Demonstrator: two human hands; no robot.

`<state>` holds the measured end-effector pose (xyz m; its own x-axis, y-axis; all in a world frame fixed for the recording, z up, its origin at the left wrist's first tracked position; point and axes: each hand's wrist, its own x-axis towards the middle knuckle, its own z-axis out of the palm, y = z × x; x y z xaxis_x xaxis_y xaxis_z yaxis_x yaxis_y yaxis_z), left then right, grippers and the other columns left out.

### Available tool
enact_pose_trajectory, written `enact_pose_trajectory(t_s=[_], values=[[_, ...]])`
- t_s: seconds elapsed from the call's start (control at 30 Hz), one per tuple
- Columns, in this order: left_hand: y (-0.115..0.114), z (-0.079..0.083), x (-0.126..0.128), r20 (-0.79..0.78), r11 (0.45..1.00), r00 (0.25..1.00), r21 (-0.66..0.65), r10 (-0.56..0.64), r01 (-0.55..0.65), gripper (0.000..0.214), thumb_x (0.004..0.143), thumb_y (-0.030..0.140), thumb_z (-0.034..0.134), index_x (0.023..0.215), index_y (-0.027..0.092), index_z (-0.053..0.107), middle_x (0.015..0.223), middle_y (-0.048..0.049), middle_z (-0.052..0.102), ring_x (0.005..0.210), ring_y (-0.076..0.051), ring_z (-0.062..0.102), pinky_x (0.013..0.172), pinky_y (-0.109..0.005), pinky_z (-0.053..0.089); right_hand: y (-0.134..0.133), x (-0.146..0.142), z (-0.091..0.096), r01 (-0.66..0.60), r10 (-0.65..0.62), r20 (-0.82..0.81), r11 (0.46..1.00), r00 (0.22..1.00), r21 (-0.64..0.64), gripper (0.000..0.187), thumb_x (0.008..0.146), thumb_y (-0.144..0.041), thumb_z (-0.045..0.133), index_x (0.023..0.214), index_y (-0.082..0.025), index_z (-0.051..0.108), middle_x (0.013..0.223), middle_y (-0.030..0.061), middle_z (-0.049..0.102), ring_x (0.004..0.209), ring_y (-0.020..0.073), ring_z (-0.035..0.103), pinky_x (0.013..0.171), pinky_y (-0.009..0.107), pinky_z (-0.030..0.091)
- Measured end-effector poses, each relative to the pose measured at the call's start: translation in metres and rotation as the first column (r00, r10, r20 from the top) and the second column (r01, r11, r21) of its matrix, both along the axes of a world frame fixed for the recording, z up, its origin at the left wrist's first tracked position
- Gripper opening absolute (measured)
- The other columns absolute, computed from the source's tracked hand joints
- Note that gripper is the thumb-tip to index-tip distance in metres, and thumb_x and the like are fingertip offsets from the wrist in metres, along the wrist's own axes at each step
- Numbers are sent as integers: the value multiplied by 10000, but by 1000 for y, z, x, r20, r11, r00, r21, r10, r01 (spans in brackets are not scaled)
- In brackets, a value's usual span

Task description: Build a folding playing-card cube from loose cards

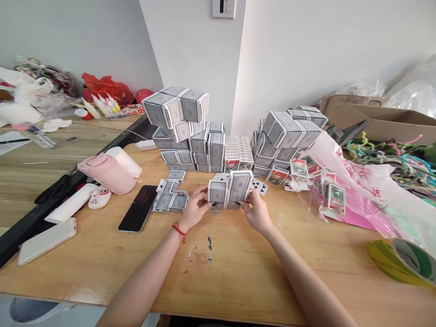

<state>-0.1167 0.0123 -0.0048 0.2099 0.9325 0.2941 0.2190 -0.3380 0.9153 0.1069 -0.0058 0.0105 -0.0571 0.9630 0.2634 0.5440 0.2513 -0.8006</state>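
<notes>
Head view | left grip (195,208) and right grip (255,211) clenched on gray-backed playing cards (227,190) | pink plastic bag (350,181): red lettering too blurred to read | open cardboard box (378,122)

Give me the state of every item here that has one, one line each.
left hand, holding the block of card boxes
right hand, holding the same block
phone, lying flat, screen dark
pink bottle, lying on its side
tape roll, lying on its side
cardboard box, flaps open
plastic bag, crumpled
playing cards, face up
</notes>
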Motion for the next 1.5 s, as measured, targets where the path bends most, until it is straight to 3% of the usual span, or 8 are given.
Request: enact_pose_trajectory(t_s=[0.63, 0.8, 1.03, 1.23, 1.37, 1.5], values=[[1, -2, -1, 64, 999, 998, -39, -17, 19, 184, 716, 344, 634, 695, 163, 612, 1298, -100, 442, 1172, -231, 451, 979, -388, 377, 7, 5, 11, -112, 116, 59, 991, 991, -68, 183, 703, -145, 454, 864, -221, 412, 706, -1, 558, 642, 166, 554, 601, 274, 433], [0, 0, -1, 71, 999, 997, -39, -8, 10, 246, 708, 361, 640, 581, 159, 580, 1279, -89, 457, 1188, -242, 438, 998, -393, 359, 9, 6, 8, -103, 104, 12, 992, 995, -76, 197, 710, -158, 473, 894, -218, 431, 699, -6, 558, 623, 162, 551, 592, 277, 439], [1, -1, -2, 27, 1000, 1000, -20, 7, -7, 222, 704, 333, 639, 582, 161, 571, 1260, -93, 469, 1174, -238, 448, 995, -400, 366, 10, 8, 11, -168, 169, -1, 981, 986, -92, 135, 702, -149, 478, 817, -212, 448, 695, -7, 561, 637, 160, 559, 596, 276, 447], [0, -1, -3, -53, 999, 998, 37, 29, -27, 187, 723, 306, 622, 605, 165, 589, 1267, -85, 477, 1187, -238, 437, 1010, -400, 351, 11, 7, 12, -118, 119, 3, 987, 993, -108, 102, 686, -153, 484, 775, -201, 480, 678, -4, 575, 628, 160, 564, 594, 280, 452], [0, -2, -5, -77, 998, 997, 55, 26, -22, 147, 735, 285, 618, 643, 171, 606, 1281, -86, 470, 1192, -237, 436, 1018, -402, 344, 11, 4, 8, -148, 137, -97, 983, 986, -113, 131, 670, -200, 532, 799, -196, 509, 723, 8, 602, 648, 161, 565, 594, 279, 463], [1, -4, -5, -89, 999, 996, 51, 22, -18, 121, 725, 285, 633, 675, 175, 628, 1283, -85, 474, 1196, -242, 436, 1023, -402, 339, 9, 0, 4, -86, 78, -84, 991, 993, -105, 125, 659, -245, 562, 761, -194, 510, 670, -4, 594, 590, 150, 541, 579, 277, 453]])
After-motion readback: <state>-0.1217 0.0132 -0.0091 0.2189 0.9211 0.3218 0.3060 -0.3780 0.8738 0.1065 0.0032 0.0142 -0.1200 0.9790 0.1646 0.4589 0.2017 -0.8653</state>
